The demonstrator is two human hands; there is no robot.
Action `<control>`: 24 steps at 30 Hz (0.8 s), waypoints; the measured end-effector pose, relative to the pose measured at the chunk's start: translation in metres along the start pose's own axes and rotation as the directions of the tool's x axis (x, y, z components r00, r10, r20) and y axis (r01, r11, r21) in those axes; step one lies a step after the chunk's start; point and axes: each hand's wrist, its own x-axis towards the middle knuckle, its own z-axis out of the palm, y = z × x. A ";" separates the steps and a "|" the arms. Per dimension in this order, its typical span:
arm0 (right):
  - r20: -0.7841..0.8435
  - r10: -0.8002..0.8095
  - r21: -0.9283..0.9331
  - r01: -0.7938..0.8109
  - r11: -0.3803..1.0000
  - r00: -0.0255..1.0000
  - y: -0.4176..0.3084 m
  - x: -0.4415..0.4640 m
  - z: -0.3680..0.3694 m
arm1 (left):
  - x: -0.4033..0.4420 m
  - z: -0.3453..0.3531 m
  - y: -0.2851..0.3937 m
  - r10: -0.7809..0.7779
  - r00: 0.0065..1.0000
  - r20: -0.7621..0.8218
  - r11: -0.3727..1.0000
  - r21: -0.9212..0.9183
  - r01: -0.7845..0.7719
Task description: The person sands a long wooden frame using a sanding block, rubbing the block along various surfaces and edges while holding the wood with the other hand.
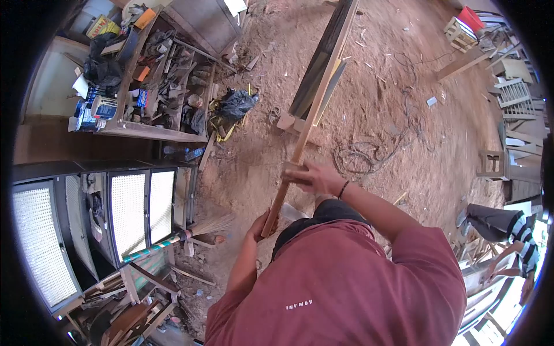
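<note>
A long, narrow wooden strip [310,130] runs from near my body up toward the top of the view. My left hand [257,226] is closed around its near end, some fingers hidden beneath the wood. Farther along, my right hand [323,178] grips a small brown block [292,172] that lies across the strip and touches it. Beyond that, the strip passes over a short wooden piece [285,121] and along a dark board [323,63].
A cluttered wooden bench [156,132] stands upper left, above cabinets with patterned panels [128,214]. A broom [196,229] lies near them. Coiled cable [360,158] rests on the dirt floor. Another person [496,224] is at the right, near stacked wood.
</note>
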 end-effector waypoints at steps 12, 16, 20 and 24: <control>-0.473 0.618 0.468 -0.415 0.780 0.629 0.237 0.006 -0.100 | 0.000 -0.008 0.001 0.051 0.996 0.067 0.995 0.085 -0.057; -0.273 0.576 0.369 -0.469 0.803 0.770 0.267 -0.103 0.006 | -0.012 0.009 0.016 0.014 0.999 0.038 0.985 0.169 -0.020; -0.076 0.861 0.336 -0.800 0.498 0.503 0.271 -0.226 0.165 | -0.010 0.007 0.024 0.030 0.990 0.138 0.974 0.220 -0.060; 0.132 0.876 0.708 -0.663 0.245 0.464 0.255 -0.326 0.319 | 0.004 -0.005 0.026 0.021 0.972 0.234 0.978 0.198 -0.069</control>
